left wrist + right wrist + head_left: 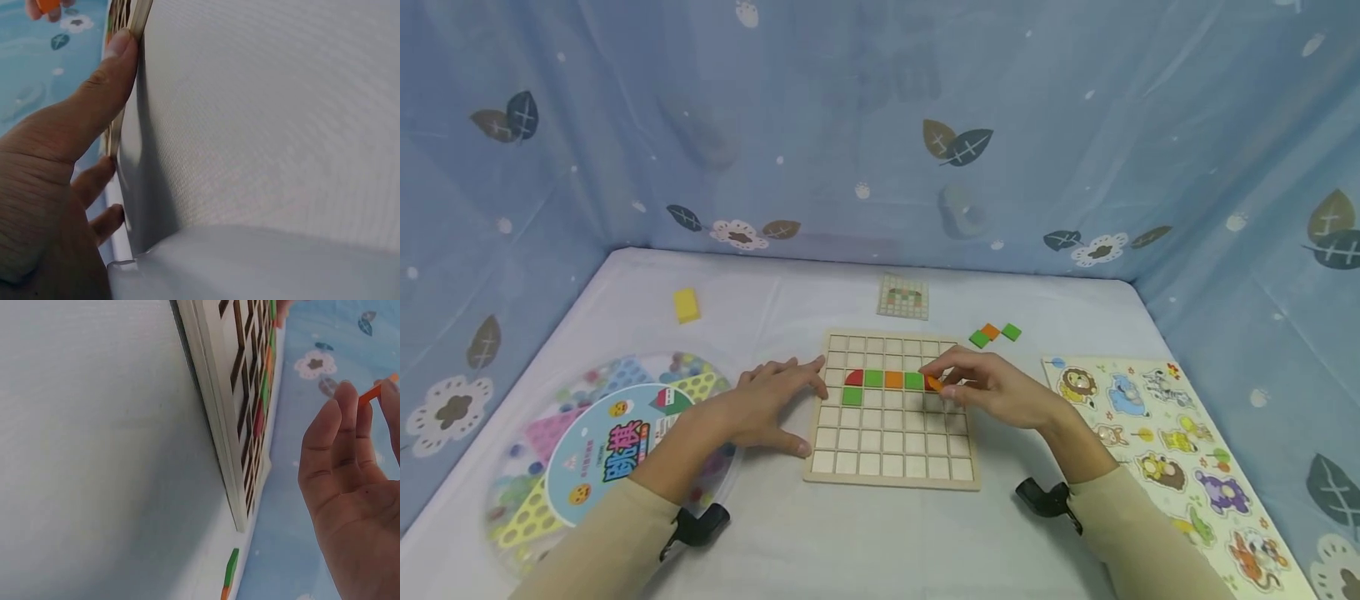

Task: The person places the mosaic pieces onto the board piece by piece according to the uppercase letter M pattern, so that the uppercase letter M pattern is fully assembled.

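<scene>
A wooden grid board (891, 481) lies on the table before me. A row of red, green and orange tiles crosses its upper part, with one green tile (852, 396) below the left end. My left hand (767, 408) rests along the board's left edge, thumb and fingers spread and touching it. Over the right end of the row, my right hand (1000, 387) pinches an orange tile (370, 395) between thumb and fingers, raised off the board. Behind the board lies a small pattern card (903, 297) showing a coloured arrangement on a grid.
Loose green and orange tiles (990, 332) lie beyond the board's right corner. A yellow block (686, 306) sits at the back left. A round clear game box (602, 450) is under my left forearm; an animal puzzle board (1157, 450) lies at the right.
</scene>
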Available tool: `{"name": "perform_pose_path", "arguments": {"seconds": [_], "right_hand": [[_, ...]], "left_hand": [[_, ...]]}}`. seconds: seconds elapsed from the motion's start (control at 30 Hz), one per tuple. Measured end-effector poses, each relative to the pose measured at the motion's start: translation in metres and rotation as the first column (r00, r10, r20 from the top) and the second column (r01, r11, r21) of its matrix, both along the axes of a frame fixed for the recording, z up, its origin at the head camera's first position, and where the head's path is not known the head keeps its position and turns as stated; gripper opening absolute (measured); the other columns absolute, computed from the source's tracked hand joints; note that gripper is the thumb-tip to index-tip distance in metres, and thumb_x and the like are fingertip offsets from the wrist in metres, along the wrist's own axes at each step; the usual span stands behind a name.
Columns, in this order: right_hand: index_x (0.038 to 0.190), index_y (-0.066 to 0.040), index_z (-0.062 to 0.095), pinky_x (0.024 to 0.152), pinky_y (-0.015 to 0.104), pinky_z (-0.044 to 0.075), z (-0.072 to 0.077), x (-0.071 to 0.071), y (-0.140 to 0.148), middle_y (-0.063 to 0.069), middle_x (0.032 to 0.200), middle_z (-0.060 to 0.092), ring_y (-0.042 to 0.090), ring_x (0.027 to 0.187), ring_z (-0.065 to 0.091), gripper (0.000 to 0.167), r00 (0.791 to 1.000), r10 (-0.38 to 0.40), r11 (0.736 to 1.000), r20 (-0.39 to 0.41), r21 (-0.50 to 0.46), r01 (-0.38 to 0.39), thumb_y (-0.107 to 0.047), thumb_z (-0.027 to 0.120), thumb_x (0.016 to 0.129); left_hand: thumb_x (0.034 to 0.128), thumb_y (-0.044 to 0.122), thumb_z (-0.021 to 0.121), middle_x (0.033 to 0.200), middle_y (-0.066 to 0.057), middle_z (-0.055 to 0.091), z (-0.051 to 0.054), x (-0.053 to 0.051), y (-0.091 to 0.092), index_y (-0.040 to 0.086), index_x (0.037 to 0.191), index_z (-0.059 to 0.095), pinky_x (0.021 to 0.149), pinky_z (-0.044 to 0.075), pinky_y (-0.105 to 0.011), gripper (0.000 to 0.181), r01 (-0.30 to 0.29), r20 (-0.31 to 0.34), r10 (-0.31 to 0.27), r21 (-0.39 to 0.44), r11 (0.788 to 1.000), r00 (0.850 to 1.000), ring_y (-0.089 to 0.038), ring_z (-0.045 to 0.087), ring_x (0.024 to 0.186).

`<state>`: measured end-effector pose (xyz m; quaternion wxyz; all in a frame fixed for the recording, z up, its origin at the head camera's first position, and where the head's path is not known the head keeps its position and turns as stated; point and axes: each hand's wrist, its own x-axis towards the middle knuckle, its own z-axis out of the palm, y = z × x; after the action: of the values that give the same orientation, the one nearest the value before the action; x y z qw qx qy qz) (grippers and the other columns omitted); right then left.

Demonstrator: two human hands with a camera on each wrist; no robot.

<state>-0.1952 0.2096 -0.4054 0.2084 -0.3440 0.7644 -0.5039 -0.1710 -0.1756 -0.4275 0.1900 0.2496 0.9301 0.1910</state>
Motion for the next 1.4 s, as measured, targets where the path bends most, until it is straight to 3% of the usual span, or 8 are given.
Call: {"name": "perform_pose_path", "arguments": {"seconds": [0.23, 0.47, 0.67, 0.83, 1.2, 1.4], "right_hand": [[0.135, 0.001, 0.060, 0.085, 0.044, 0.057, -0.002, -0.008, -0.016, 0.019, 0.135, 0.058, 0.040, 0.110, 0.062, 0.033, 0.999, 0.032, 0.999, -0.028, -0.015, -0.032, -0.005, 0.060, 0.103], [0.134, 0.000, 0.061, 0.086, 0.036, 0.057, 0.000, -0.013, -0.039, 0.017, 0.135, 0.060, 0.035, 0.107, 0.064, 0.033, 0.997, 0.051, 0.998, -0.060, -0.030, -0.053, -0.007, 0.062, 0.102], [0.134, -0.005, 0.064, 0.092, 0.040, 0.054, -0.002, -0.014, -0.056, 0.007, 0.130, 0.064, 0.025, 0.108, 0.063, 0.034, 0.990, 0.077, 0.997, -0.120, 0.034, -0.073, -0.010, 0.066, 0.100], [0.133, -0.009, 0.066, 0.091, 0.042, 0.053, -0.002, -0.012, -0.069, 0.000, 0.125, 0.064, 0.023, 0.110, 0.060, 0.034, 0.990, 0.093, 0.994, -0.107, 0.070, -0.086, -0.013, 0.068, 0.099], [0.131, -0.011, 0.066, 0.088, 0.035, 0.056, -0.006, -0.008, -0.091, -0.001, 0.127, 0.065, 0.014, 0.101, 0.066, 0.035, 0.983, 0.145, 0.975, -0.110, 0.187, -0.123, -0.013, 0.072, 0.097], [0.128, -0.010, 0.067, 0.086, 0.031, 0.056, -0.008, -0.007, -0.100, 0.001, 0.124, 0.067, 0.012, 0.094, 0.067, 0.034, 0.970, 0.165, 0.960, -0.179, 0.254, -0.116, -0.011, 0.073, 0.095]], "left_hand": [[0.0729, 0.059, 0.087, 0.173, 0.004, 0.014, 0.001, 0.000, 0.000, 0.040, 0.131, 0.050, 0.111, 0.018, -0.076, 0.071, 0.009, 0.008, -0.009, -0.006, 1.000, 1.000, -0.041, 0.018, 0.155], [0.0729, 0.058, 0.087, 0.173, 0.003, 0.014, 0.003, 0.000, 0.000, 0.039, 0.131, 0.050, 0.111, 0.018, -0.077, 0.071, 0.010, 0.011, -0.010, 0.000, 1.000, 1.000, -0.042, 0.017, 0.155], [0.0730, 0.059, 0.087, 0.173, 0.006, 0.014, 0.003, -0.002, -0.002, 0.040, 0.131, 0.049, 0.111, 0.019, -0.077, 0.072, 0.014, 0.008, -0.014, 0.003, 1.000, 1.000, -0.041, 0.017, 0.156], [0.0731, 0.060, 0.086, 0.173, 0.007, 0.014, 0.001, -0.002, -0.001, 0.041, 0.133, 0.048, 0.111, 0.020, -0.075, 0.074, 0.026, 0.000, -0.026, 0.012, 1.000, 1.000, -0.040, 0.017, 0.156], [0.0720, 0.061, 0.086, 0.173, 0.005, 0.015, 0.000, -0.002, 0.000, 0.040, 0.133, 0.048, 0.110, 0.020, -0.076, 0.075, 0.025, -0.005, -0.025, 0.008, 1.000, 1.000, -0.041, 0.018, 0.155], [0.0728, 0.061, 0.086, 0.173, 0.004, 0.013, 0.000, -0.002, -0.001, 0.041, 0.133, 0.048, 0.110, 0.020, -0.076, 0.074, 0.031, -0.001, -0.031, 0.011, 0.999, 1.000, -0.041, 0.018, 0.155]]}}
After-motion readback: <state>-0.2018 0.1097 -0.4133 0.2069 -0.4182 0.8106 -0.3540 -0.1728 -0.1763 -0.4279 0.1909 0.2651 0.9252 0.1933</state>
